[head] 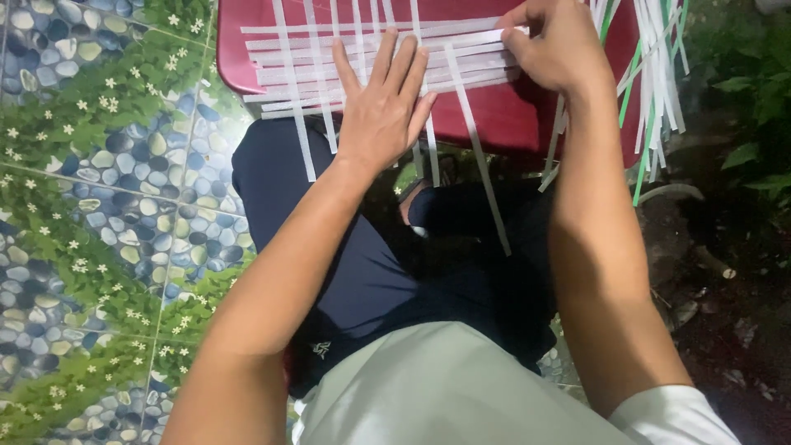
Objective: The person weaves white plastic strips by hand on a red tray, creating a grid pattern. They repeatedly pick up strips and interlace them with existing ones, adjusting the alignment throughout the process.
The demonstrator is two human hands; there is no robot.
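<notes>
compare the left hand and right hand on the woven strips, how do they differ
The left hand lies flat with fingers spread, pressing down on the woven white strips; the right hand is curled, pinching the end of one horizontal strip. The left hand sits mid-weave, the right hand at the weave's right edge, near the loose bundle of white and green strips. Both rest over the red stool.

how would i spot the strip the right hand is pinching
Find the red stool at the top, covered by a mat of woven white strips. The left hand presses flat on that mat; the right hand pinches the end of one horizontal strip near the mat's upper right edge. The others lie free.
</notes>
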